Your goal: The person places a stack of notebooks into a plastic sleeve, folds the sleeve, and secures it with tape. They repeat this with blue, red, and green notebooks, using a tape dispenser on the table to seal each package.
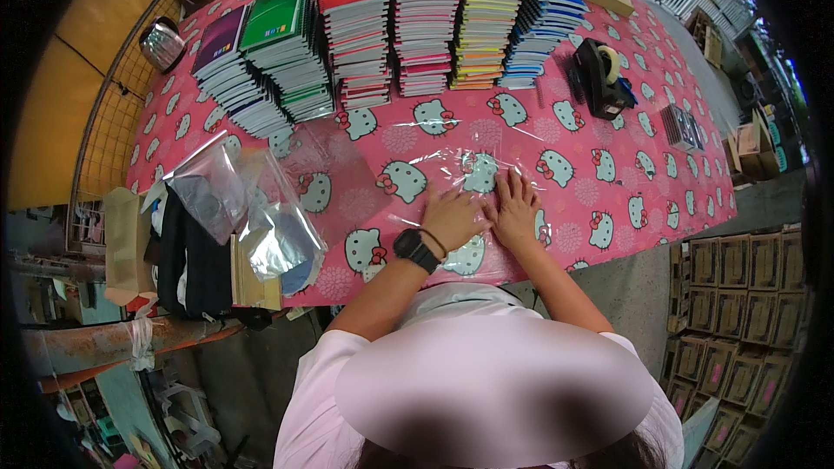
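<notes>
Left hand (453, 215) and right hand (515, 211) press flat, fingers spread, on the clear plastic sheet (473, 175). It stretches ahead of both, notebook stacks (408, 26) beyond.

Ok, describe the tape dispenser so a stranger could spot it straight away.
Start at the pink cartoon-cat tablecloth and the row of notebook stacks along its far side. Just right of the blue-covered stack stands the tape dispenser: black and bulky, with a pale roll of tape on top, unlike the flat, colourful notebooks.
</notes>
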Demonstrator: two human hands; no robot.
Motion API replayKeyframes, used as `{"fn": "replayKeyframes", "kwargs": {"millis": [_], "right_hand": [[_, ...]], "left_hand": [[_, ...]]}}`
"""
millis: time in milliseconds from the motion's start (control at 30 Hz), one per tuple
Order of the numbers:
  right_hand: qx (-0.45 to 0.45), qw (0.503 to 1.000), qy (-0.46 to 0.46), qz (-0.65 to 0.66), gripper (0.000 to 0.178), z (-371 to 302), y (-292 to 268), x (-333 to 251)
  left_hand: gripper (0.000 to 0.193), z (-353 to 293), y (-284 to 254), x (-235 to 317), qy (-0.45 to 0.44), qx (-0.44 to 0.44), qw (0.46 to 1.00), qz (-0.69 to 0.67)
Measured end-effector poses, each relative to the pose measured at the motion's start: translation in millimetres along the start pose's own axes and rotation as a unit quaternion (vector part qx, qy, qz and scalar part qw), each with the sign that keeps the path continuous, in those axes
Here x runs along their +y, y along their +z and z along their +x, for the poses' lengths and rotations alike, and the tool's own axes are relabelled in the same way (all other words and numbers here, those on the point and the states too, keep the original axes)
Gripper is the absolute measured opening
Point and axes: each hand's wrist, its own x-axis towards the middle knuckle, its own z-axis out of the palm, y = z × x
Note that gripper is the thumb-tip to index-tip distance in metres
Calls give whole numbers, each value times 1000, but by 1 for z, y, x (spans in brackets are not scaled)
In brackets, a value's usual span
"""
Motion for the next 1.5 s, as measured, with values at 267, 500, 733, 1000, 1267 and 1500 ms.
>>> {"fn": "replayKeyframes", "kwargs": {"millis": [267, 500, 733, 1000, 1267, 1500], "right_hand": [[-1, 999, -34, 40, 61, 24, 2, 13], [115, 968, -116, 191, 46, 86, -31, -6], [126, 832, -458, 285, 23, 203, -141, -221], [212, 884, -415, 30, 49, 270, -101, -380], [262, 792, -526, 165, 14, 249, -102, -372], [209, 877, -421, 97, 13, 269, -105, -391]], "left_hand": [[37, -74, -24, -66, -97, -154, 981, -62], [22, -65, -18, -35, -15, 170, 978, -122], [21, -99, -48, -47, -37, 242, 952, -182], [26, -142, -92, -74, -130, 402, 887, -187], [42, -180, -192, -103, -206, 659, 723, 1], [37, -161, -192, -103, -185, 615, 766, -10]]}}
